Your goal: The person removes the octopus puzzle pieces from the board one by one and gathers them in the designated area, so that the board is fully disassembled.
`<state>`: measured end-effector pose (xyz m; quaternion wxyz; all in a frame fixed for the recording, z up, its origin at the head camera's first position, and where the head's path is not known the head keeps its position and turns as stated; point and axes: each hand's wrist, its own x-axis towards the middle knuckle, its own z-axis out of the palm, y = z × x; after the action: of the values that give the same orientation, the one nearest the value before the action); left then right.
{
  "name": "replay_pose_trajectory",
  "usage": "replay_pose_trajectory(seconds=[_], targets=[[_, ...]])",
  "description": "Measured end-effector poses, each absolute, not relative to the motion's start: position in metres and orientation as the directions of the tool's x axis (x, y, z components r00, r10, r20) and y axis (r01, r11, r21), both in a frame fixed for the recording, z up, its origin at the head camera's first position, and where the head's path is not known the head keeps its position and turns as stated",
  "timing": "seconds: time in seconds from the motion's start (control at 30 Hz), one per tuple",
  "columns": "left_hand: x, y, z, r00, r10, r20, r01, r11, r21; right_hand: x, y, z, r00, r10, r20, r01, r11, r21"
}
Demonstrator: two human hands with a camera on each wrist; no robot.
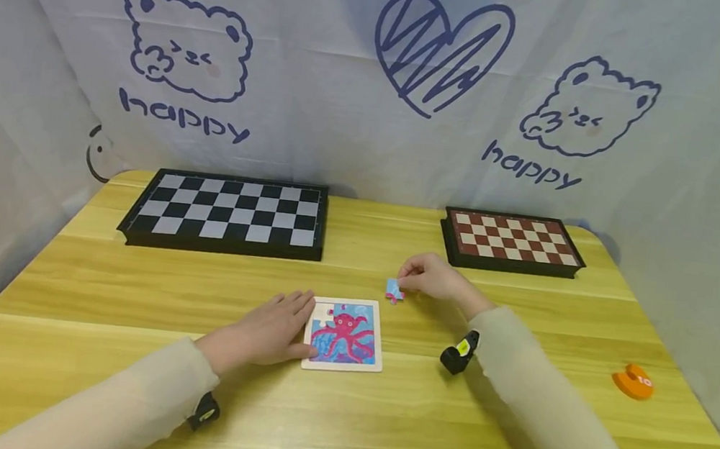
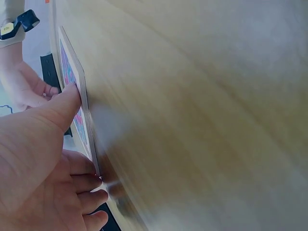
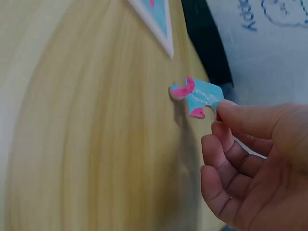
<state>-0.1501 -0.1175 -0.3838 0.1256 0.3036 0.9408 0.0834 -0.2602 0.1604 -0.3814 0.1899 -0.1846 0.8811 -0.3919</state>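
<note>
Octopus puzzle [image 1: 345, 326] lies flat on the worktop [image 1: 405, 431], with a bare gap in its far left corner. The left hand [image 1: 268, 328] has its fingers out straight at the puzzle's left side, thumb on the rim. Just past the puzzle, the right hand [image 1: 434, 278] pinches a blue and pink piece [image 3: 204, 94]. That piece looks light, thin and stiff, maybe a bit slippery, so I'd hold it by its edges. Farther back sit a black-and-white board [image 1: 224, 211] and a red-and-white board [image 1: 515, 239], then a cloth [image 1: 310, 68] with bears.
</note>
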Motion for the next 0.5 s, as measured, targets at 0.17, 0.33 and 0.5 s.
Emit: replay_pose_trajectory(seconds=[0.17,0.33,0.5], targets=[[-0.150,-0.118,-0.383,-0.785,0.587,-0.197,0.544,0.805,0.235,-0.265,0.174,-0.388,-0.861,-0.446,-0.244,-0.128,0.656,-0.744],[-0.149,-0.117,-0.382,-0.786,0.585,-0.198,0.542,0.807,0.235,-0.267,0.178,-0.392,-0.870,-0.434,-0.233,-0.150,0.683,-0.715],[-0.150,-0.117,-0.382,-0.786,0.586,-0.197,0.543,0.807,0.232,-0.267,0.178,-0.393,-0.877,-0.425,-0.225,-0.171,0.713,-0.680]])
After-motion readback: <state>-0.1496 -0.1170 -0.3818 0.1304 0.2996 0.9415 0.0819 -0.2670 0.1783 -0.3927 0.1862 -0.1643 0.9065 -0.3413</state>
